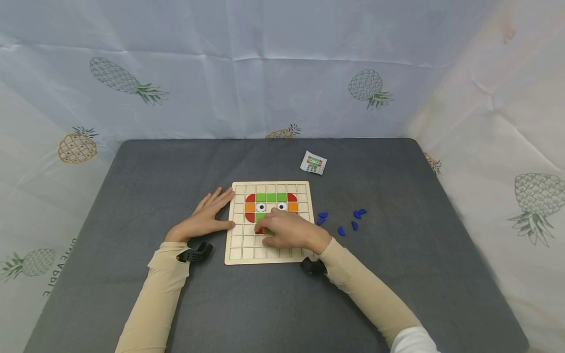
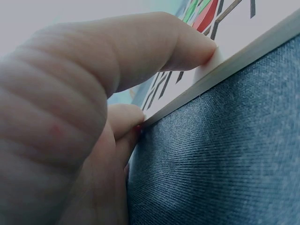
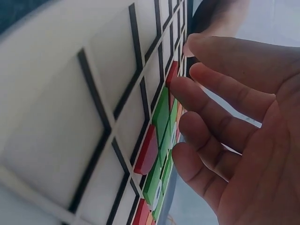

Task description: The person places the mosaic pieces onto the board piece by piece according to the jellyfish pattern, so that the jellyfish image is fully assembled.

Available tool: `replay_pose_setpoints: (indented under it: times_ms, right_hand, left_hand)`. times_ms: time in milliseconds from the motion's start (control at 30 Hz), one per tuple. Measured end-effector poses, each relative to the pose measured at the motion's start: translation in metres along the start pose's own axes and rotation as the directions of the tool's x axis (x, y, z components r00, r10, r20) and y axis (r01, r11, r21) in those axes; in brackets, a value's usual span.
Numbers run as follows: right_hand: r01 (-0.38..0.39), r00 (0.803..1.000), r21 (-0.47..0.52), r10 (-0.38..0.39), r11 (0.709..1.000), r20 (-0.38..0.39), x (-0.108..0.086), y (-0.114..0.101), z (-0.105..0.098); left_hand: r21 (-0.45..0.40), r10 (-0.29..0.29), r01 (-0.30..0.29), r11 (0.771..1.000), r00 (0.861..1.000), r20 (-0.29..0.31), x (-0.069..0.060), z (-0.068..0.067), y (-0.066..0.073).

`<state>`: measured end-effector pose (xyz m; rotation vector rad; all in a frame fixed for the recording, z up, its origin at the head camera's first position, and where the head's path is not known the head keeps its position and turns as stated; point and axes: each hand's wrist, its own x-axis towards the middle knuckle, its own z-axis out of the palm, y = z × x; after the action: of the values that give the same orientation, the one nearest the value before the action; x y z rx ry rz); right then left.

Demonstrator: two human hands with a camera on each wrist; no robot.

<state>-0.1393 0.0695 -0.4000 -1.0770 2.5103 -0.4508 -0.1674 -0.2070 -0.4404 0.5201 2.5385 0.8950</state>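
A wooden grid board (image 1: pixel 240 254) lies on the table with red, green and orange tiles and two eye tiles (image 1: pixel 261 208) set in its upper middle. Along its left edge rests my left hand (image 1: pixel 204 220), fingers spread and thumb tip touching the rim, as the left wrist view confirms. Over the board's middle is my right hand (image 1: pixel 291 229), its fingers loosely bent. In the right wrist view its index fingertip is at a red tile (image 3: pixel 172 73) beside the green tiles (image 3: pixel 161 112); whether they touch is unclear. Nothing shows between thumb and fingers.
Several blue half-round pieces (image 1: pixel 342 231) lie on the table to the right of the board. Behind the board is a small picture card (image 1: pixel 314 163) showing a coloured figure. A pineapple-print cloth (image 1: pixel 247 98) hangs behind the grey table (image 1: pixel 379 166).
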Motion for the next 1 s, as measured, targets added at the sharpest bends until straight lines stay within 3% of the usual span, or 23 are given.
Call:
replay_pose_setpoints:
  times_ms: [367, 500, 1000]
  right_hand:
    - [-0.019, 0.997, 0.102, 0.027, 0.995, -0.072, -0.034, 0.011, -0.011]
    - [-0.056, 0.991, 0.125, 0.070, 0.991, -0.111, -0.050, 0.022, -0.015]
    - [-0.195, 0.933, 0.183, 0.240, 0.964, -0.269, -0.084, 0.070, -0.024]
  left_hand:
    - [-0.004, 0.000, 0.000, 1.000, 1.000, 0.002, -0.001, -0.001, 0.000]
    - [-0.004, 0.011, -0.011, 1.000, 1.000, 0.003, 0.000, 0.000, -0.002]
    - [-0.006, 0.009, -0.009, 1.000, 1.000, 0.000, -0.001, 0.000, -0.001]
